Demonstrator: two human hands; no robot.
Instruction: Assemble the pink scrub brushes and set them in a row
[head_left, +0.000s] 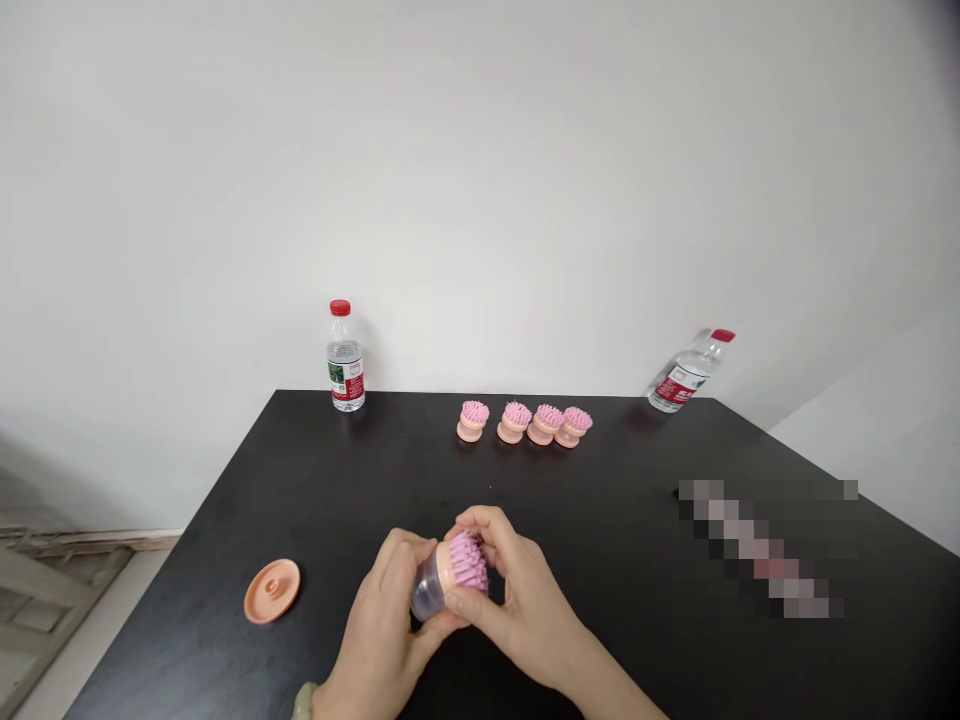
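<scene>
Near the front of the black table, both hands hold one scrubbing brush (447,568), tilted with its pink bristles towards the right. My left hand (386,600) is closed around its clear, rounded body. With thumb and fingers, my right hand (517,590) grips the peach ring at the bristle end. Parts of the brush are hidden behind the fingers. To the left, an orange round lid (272,591) with a small central knob lies apart from the hands.
Several pink-bristled brush heads (513,423) stand in a row at the back of the black table (360,480). A red-capped water bottle (346,360) stands back left; another bottle (686,375) is back right. A pixelated strip (757,550) covers something at right.
</scene>
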